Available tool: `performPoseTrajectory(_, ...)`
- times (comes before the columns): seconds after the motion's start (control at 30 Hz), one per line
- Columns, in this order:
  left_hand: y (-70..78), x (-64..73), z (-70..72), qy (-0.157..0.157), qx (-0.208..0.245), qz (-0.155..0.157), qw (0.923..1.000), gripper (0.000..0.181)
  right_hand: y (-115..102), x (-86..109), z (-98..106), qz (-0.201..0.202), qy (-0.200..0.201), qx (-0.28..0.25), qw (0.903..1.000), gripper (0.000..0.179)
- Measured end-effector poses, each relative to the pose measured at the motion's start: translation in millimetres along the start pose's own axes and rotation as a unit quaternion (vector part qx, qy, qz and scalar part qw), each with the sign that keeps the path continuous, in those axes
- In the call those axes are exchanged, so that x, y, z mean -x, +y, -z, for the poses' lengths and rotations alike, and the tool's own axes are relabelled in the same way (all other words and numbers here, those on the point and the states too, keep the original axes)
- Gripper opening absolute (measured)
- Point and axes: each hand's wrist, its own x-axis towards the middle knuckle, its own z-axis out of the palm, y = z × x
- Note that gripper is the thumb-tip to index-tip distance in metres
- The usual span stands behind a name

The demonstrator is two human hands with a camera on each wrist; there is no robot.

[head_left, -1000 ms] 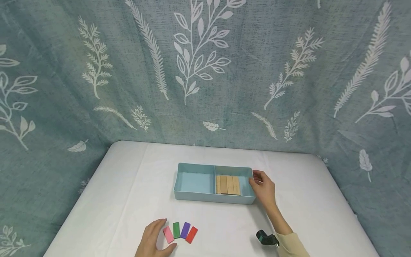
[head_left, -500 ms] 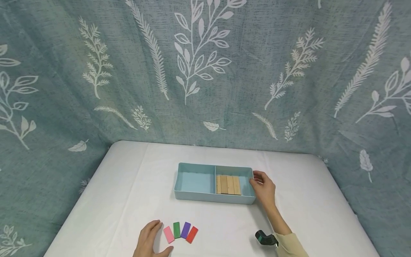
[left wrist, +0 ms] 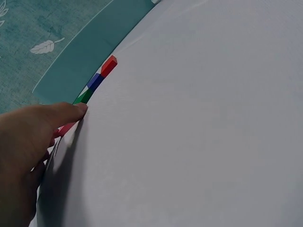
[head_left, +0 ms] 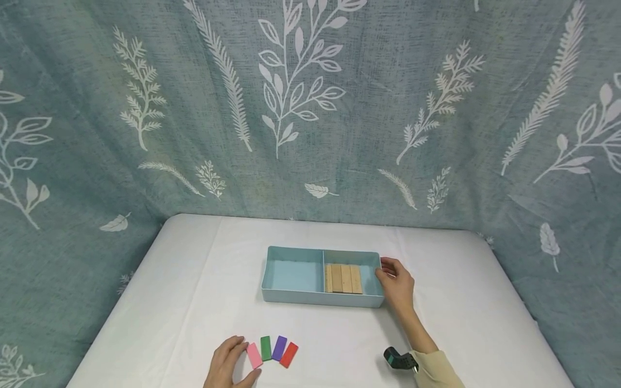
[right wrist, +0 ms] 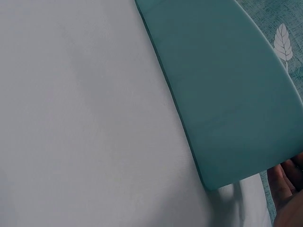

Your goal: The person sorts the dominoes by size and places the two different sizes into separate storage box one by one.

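A pink block (head_left: 254, 355) lies at the left end of a fanned row on the white table. My left hand (head_left: 226, 364) pinches it by its ends, fingertips at the far end and thumb at the near one. To its right are a green block (head_left: 266, 348), a purple block (head_left: 278, 348) and a red block (head_left: 289, 355). A two-compartment blue tray (head_left: 301, 297) stands beyond them. My right hand (head_left: 399, 283) grips its right end wall, thumb over the rim and fingers outside. In the left wrist view, my thumb partly hides the pink and green blocks.
Several plain wooden blocks (head_left: 343, 279) stand side by side in the tray's right compartment, against the divider. A black wrist device (head_left: 400, 359) sits by the right sleeve. A patterned curtain (head_left: 310, 108) hangs behind the white table (head_left: 218, 269).
My left hand drew back slightly from the pink block, then its fingers closed in on it. The right hand keeps its hold on the tray. The view has shifted a little.
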Motion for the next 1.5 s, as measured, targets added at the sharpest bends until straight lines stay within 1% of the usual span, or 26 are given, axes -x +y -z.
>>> performPoseTrajectory(0.13, -4.3, 0.6, -3.9, 0.035, -0.015, -0.032, 0.9987, 0.061, 0.0, 0.6, 0.1, -0.003, -0.001, -0.002, 1.0000, 0.034)
performPoseTrajectory(0.2, -6.5, 0.2, -5.3, 0.051, -0.016, -0.046, 0.9976, 0.059, -0.5, 1.1, 0.4, -0.002, -0.001, -0.006, 1.0000, 0.034)
performPoseTrajectory(0.3, -8.3, -1.2, -5.6, 0.056, -0.007, -0.053, 0.9970, 0.056, -0.9, 1.3, 0.4, 0.000, 0.001, -0.013, 0.9999, 0.033)
performPoseTrajectory(0.4, -8.3, -2.5, -4.8, 0.053, 0.000, -0.050, 0.9974, 0.056, -1.1, 1.3, 0.1, 0.000, 0.004, -0.017, 0.9998, 0.033)
performPoseTrajectory(0.53, -7.4, -4.6, -3.6, 0.060, 0.009, -0.040, 0.9973, 0.055, -0.3, 1.2, -0.3, -0.003, 0.003, -0.017, 0.9998, 0.033)
performPoseTrajectory(0.6, -6.1, -5.5, -2.7, 0.067, 0.015, -0.030, 0.9972, 0.055, 0.2, 1.4, -0.5, -0.004, 0.003, -0.015, 0.9999, 0.033)
performPoseTrajectory(0.73, -1.6, -6.6, 1.0, 0.065, 0.023, -0.005, 0.9976, 0.055, 0.6, 1.5, -0.6, -0.003, 0.005, -0.019, 0.9998, 0.033)
performPoseTrajectory(0.8, 0.1, -7.9, 2.8, 0.074, 0.031, 0.000, 0.9968, 0.054, 0.7, 1.4, -0.7, -0.002, 0.006, -0.020, 0.9998, 0.033)
performPoseTrajectory(0.87, 1.1, -10.2, 4.1, 0.085, 0.040, -0.004, 0.9956, 0.054, 1.0, 1.3, -0.6, -0.001, 0.006, -0.022, 0.9997, 0.033)
performPoseTrajectory(0.93, 2.5, -13.5, 6.0, 0.096, 0.052, -0.011, 0.9940, 0.054, 1.2, 1.1, -0.8, 0.000, 0.006, -0.022, 0.9997, 0.033)
performPoseTrajectory(0.97, 3.2, -15.2, 6.9, 0.095, 0.055, -0.010, 0.9939, 0.054, 1.4, 1.1, -0.8, 0.000, 0.005, -0.022, 0.9997, 0.033)
performPoseTrajectory(1.07, 7.2, -21.1, 10.0, 0.083, 0.088, -0.002, 0.9927, 0.054, 2.0, 1.0, -0.8, 0.000, 0.006, -0.024, 0.9997, 0.033)
performPoseTrajectory(1.17, 12.0, -28.3, 12.7, 0.076, 0.125, 0.006, 0.9892, 0.054, 2.3, 0.9, -0.5, 0.003, 0.007, -0.025, 0.9996, 0.033)
performPoseTrajectory(1.2, 13.3, -31.2, 13.3, 0.079, 0.139, 0.000, 0.9871, 0.054, 2.4, 0.8, -0.4, 0.004, 0.007, -0.026, 0.9996, 0.033)
performPoseTrajectory(1.33, 16.9, -44.6, 15.8, 0.101, 0.178, -0.048, 0.9776, 0.055, 2.7, 0.6, -0.5, 0.004, 0.007, -0.029, 0.9995, 0.033)
performPoseTrajectory(1.4, 19.6, -51.4, 18.0, 0.102, 0.192, -0.066, 0.9740, 0.055, 2.8, 0.6, -0.7, 0.003, 0.007, -0.031, 0.9995, 0.033)
performPoseTrajectory(1.5, 24.6, -62.4, 21.0, 0.095, 0.213, -0.080, 0.9692, 0.055, 2.6, 0.5, -1.3, 0.003, 0.008, -0.037, 0.9993, 0.032)
